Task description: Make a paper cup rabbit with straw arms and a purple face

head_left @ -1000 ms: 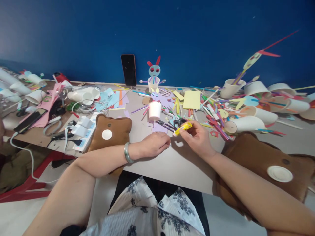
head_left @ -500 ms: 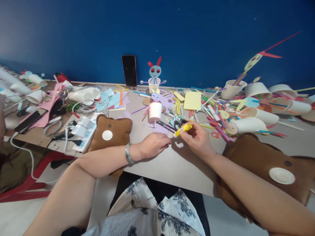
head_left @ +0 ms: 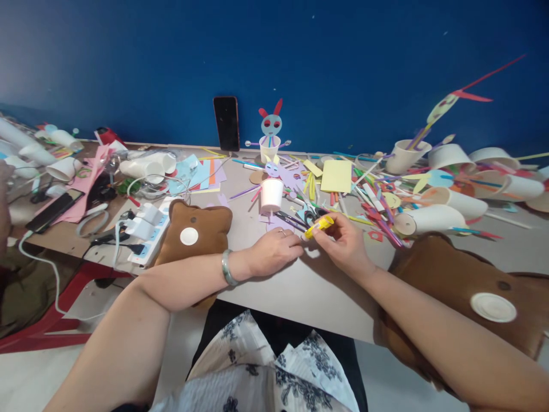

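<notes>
Between the thumb and fingers of my right hand [head_left: 346, 243] is a yellow glue stick [head_left: 319, 226], tilted with its lower end towards the left. My left hand [head_left: 274, 252] is closed, knuckles up, close by that end of the glue stick; whatever its fingertips pinch is hidden. Just beyond my hands lie black-handled scissors [head_left: 309, 216] and a piece of purple paper [head_left: 268, 224]. Behind them an upturned white paper cup [head_left: 271, 196] carries a small purple paper figure [head_left: 271, 168] with yellow ears.
A cup figure with red ears [head_left: 271, 125] and a phone [head_left: 226, 123] stand by the blue wall. Yellow paper [head_left: 335, 175], coloured sticks and several paper cups crowd the right. Brown cushions [head_left: 201, 229] flank my arms; a power strip [head_left: 150, 234] with cables is at left.
My left hand has shifted slightly to the right, closer to the glue stick's lower end. My right hand still holds the glue stick in nearly the same place.
</notes>
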`<control>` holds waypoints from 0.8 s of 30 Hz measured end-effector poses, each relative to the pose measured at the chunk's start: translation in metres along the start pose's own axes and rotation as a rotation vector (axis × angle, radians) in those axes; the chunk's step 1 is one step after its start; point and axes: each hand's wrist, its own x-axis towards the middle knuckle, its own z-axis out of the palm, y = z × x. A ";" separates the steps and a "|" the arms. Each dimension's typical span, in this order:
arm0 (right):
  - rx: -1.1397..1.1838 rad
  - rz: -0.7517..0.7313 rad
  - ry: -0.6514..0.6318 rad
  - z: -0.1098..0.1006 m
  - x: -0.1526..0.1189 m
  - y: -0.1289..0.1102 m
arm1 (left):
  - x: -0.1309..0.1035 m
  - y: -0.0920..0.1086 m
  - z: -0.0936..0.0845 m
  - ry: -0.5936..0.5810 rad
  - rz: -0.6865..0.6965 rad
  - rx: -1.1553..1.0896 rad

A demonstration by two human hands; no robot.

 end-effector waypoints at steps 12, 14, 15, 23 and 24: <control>-0.084 -0.019 0.004 -0.002 -0.003 0.001 | -0.010 0.010 -0.021 -0.145 0.096 0.047; -0.112 -0.049 -0.026 -0.002 -0.005 -0.002 | -0.012 0.012 -0.025 -0.158 0.105 0.063; -0.128 -0.068 -0.046 -0.002 -0.006 -0.004 | -0.013 0.013 -0.028 -0.160 0.107 0.069; -0.225 -0.225 -0.156 -0.003 -0.012 -0.007 | -0.016 0.011 -0.038 -0.239 0.012 -0.006; -0.227 -0.212 -0.153 -0.003 -0.012 -0.007 | -0.017 0.010 -0.037 -0.252 0.012 -0.022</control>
